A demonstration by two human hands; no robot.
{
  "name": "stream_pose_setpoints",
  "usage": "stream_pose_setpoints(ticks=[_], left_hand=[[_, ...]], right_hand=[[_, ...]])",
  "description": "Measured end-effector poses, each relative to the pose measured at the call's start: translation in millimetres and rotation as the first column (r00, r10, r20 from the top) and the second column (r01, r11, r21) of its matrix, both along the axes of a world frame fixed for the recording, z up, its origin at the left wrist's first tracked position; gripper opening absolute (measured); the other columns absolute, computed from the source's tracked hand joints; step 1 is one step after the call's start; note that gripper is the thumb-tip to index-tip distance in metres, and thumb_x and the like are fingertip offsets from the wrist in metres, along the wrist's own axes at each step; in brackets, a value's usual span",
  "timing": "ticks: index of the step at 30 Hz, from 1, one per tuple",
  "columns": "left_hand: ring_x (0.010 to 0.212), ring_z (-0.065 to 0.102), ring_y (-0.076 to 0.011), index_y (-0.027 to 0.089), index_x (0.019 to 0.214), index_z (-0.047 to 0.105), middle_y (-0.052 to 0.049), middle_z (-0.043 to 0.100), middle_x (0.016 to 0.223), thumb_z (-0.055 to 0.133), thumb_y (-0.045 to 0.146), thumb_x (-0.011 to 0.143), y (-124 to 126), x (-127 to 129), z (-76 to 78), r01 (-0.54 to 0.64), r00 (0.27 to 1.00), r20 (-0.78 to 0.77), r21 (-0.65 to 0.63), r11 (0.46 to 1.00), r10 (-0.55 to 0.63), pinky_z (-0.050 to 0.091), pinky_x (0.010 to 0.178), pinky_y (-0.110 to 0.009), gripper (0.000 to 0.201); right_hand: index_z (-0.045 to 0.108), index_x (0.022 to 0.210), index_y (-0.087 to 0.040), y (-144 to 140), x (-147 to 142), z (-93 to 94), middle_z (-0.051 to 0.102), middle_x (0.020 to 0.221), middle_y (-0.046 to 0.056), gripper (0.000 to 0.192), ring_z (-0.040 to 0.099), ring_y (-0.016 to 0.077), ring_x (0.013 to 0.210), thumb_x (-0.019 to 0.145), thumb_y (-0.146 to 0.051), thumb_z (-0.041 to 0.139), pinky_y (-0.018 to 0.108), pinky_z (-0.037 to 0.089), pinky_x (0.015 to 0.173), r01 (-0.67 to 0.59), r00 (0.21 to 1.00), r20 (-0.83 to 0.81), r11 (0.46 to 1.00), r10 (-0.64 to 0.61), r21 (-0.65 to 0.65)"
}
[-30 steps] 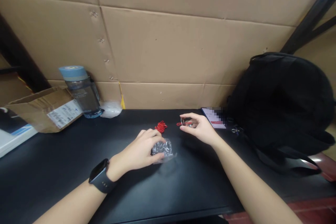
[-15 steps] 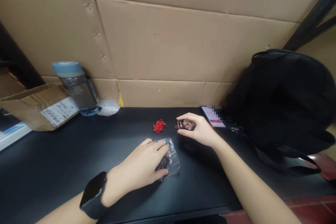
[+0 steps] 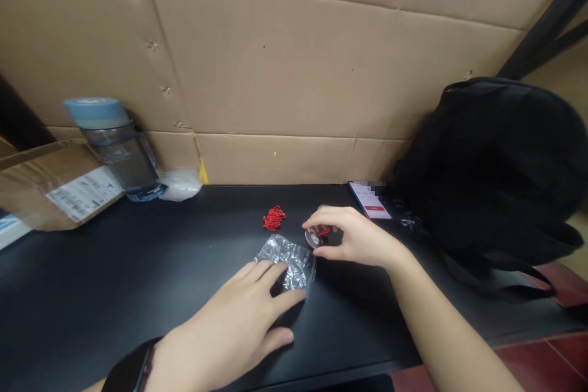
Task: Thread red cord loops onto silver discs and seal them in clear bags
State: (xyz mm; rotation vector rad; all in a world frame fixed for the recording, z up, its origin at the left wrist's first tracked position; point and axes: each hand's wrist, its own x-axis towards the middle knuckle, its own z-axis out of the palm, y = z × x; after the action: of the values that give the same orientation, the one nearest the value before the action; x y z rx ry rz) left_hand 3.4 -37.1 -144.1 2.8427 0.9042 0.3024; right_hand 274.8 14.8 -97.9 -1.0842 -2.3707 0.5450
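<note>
The right hand (image 3: pixel 356 239) has its grip closed on a small clear round piece (image 3: pixel 316 237) with a bit of red (image 3: pixel 323 232) at it — thumb below, fingertips curled over the top, held just above the black surface (image 3: pixel 138 269). The left hand (image 3: pixel 239 324) lies flat and open, fingers spread, its fingertips (image 3: pixel 275 269) pressing the near edge of a crumpled clear plastic bag (image 3: pixel 288 257); it clamps on nothing. The bag sits between the two hands, and the round piece lies just beside the bag's right end, so the right hand is the nearer one to it. The little heap of red loops (image 3: pixel 274 218) lies farther back, apart from both hands (closer to the right hand's fingertips than to the left's). The bag's long axis runs roughly left to right.
</note>
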Motion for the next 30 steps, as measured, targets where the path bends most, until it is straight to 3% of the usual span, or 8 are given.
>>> stream_pose_setpoints(ticks=[4, 7, 10, 14, 22, 30], left_hand=[[0.122, 0.055, -0.0335, 0.038, 0.141, 0.054, -0.009, 0.057, 0.138, 0.066, 0.047, 0.091, -4, 12, -12.8, -0.04, 0.998, 0.04, 0.038, 0.998, 0.038, 0.047, 0.099, -0.049, 0.052], [0.126, 0.053, -0.0343, 0.039, 0.146, 0.049, -0.01, 0.053, 0.144, 0.062, 0.05, 0.093, -3, 14, -18.3, -0.042, 0.998, 0.046, 0.069, 0.997, 0.038, 0.046, 0.1, -0.05, 0.055], [0.121, 0.054, -0.0363, 0.04, 0.144, 0.051, -0.01, 0.055, 0.141, 0.061, 0.053, 0.092, -4, 14, -19.6, -0.069, 0.997, 0.025, 0.079, 0.994, 0.067, 0.046, 0.098, -0.053, 0.054], [0.124, 0.051, -0.0381, 0.041, 0.142, 0.053, -0.009, 0.056, 0.141, 0.064, 0.051, 0.091, -5, 15, -17.5, -0.086, 0.996, 0.032, 0.085, 0.993, 0.084, 0.045, 0.1, -0.056, 0.053], [0.127, 0.05, -0.0415, 0.039, 0.145, 0.051, -0.011, 0.054, 0.144, 0.066, 0.048, 0.09, -4, 19, -11.9, -0.089, 0.996, -0.016, 0.03, 0.996, 0.09, 0.045, 0.099, -0.061, 0.057], [0.13, 0.05, -0.0388, 0.04, 0.14, 0.056, -0.009, 0.055, 0.143, 0.065, 0.05, 0.09, -1, 14, -19.1, -0.066, 0.995, 0.077, 0.075, 0.995, 0.06, 0.046, 0.102, -0.057, 0.052]], right_hand=[[0.073, 0.107, -0.024, -13, 0, 10.6, 0.074, 0.094, 0.001, 0.036, 0.068, 0.0181, 0.082, 0.074, -0.032, 0.084, 0.027, 0.052, 0.078, -0.118, 0.99, 0.046, 0.967, 0.132, -0.226], [0.072, 0.104, -0.025, -15, -1, 5.4, 0.074, 0.088, -0.001, 0.038, 0.067, 0.0169, 0.075, 0.069, -0.03, 0.087, 0.025, 0.05, 0.068, -0.084, 0.983, 0.126, 0.942, 0.131, -0.325], [0.072, 0.098, -0.026, -12, -3, -5.2, 0.072, 0.08, -0.003, 0.039, 0.065, 0.0163, 0.068, 0.064, -0.026, 0.089, 0.024, 0.044, 0.061, 0.041, 0.96, 0.278, 0.973, 0.025, -0.228], [0.073, 0.093, -0.026, -9, -6, -14.2, 0.072, 0.079, -0.002, 0.039, 0.064, 0.0175, 0.069, 0.06, -0.028, 0.092, 0.025, 0.04, 0.06, 0.067, 0.931, 0.364, 0.985, -0.005, -0.16], [0.074, 0.087, -0.021, -9, -13, -16.0, 0.068, 0.088, 0.002, 0.027, 0.062, 0.0166, 0.073, 0.066, -0.029, 0.089, 0.025, 0.043, 0.063, 0.041, 0.933, 0.36, 0.988, 0.016, -0.149], [0.067, 0.089, -0.021, -8, -18, -19.6, 0.063, 0.09, 0.002, 0.023, 0.059, 0.0154, 0.072, 0.077, -0.033, 0.083, 0.025, 0.044, 0.065, 0.084, 0.942, 0.331, 0.993, -0.052, -0.083]])
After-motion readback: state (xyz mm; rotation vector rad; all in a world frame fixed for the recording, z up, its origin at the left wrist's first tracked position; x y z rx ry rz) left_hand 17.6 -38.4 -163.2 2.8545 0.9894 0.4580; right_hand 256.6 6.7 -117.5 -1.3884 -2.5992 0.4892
